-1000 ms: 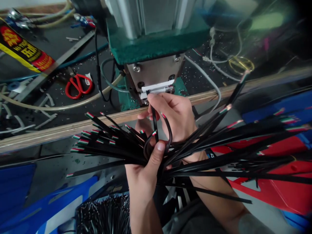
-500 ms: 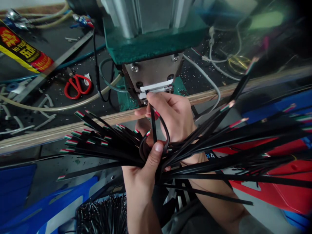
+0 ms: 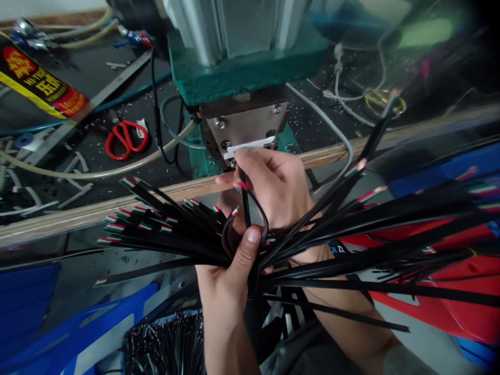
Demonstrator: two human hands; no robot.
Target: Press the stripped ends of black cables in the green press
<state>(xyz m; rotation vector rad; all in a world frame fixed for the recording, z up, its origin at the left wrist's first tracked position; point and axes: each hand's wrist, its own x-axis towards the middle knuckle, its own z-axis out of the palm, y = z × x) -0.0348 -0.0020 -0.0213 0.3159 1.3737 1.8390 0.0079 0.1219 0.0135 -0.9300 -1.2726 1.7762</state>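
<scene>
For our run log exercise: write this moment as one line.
left hand: grips cable bundle | right hand: feeds one cable into press | scissors on bench

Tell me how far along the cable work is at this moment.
Mid-batch, seemingly. The left hand grips a fanned cable bundle; many ends already show red, white and green cores. The right hand holds one cable at the press. How many remain is unclear.

Splayed black cables and the press head crowd the bench edge.
</scene>
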